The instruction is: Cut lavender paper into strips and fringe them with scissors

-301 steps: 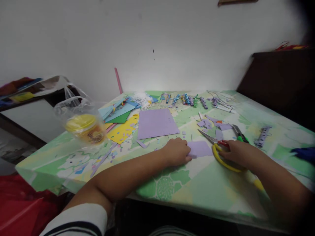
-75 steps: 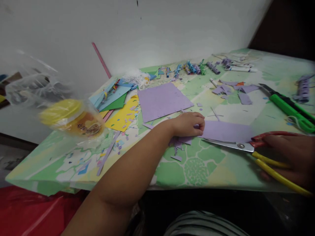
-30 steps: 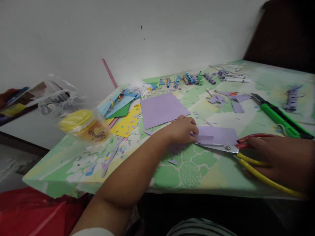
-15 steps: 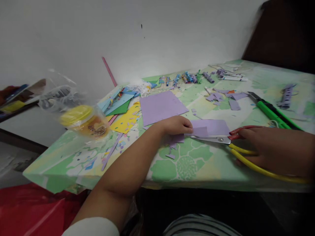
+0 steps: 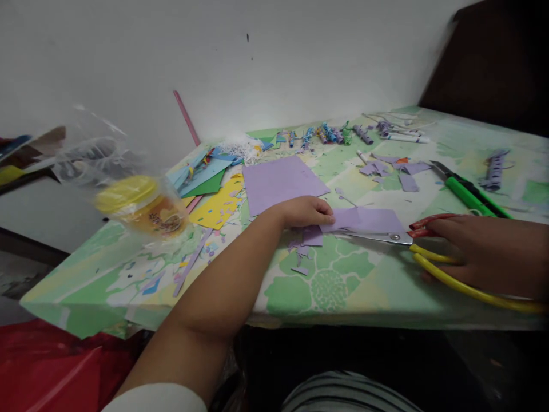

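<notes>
My left hand (image 5: pixel 305 211) pinches the left end of a small purple paper piece (image 5: pixel 373 219) that lies on the green flowered tablecloth (image 5: pixel 343 286). My right hand (image 5: pixel 480 252) grips the red and yellow handles of a pair of scissors (image 5: pixel 403 237). The steel blades lie along the near edge of the purple piece and point left toward my left hand. Small purple offcuts (image 5: pixel 309 238) lie just under my left hand.
A large purple sheet (image 5: pixel 281 182) lies behind my left hand, with yellow (image 5: pixel 217 205), green and blue sheets to its left. A yellow-lidded tub in a clear bag (image 5: pixel 139 206) stands at the left. Green-handled cutters (image 5: pixel 465 191), rolled paper bits (image 5: pixel 330 135) and purple scraps (image 5: pixel 392 169) lie farther back.
The scissors have worked along the purple piece, and a strip has come away near my left hand. Both hands have stayed on the paper and the scissors while my view shifted slightly.
</notes>
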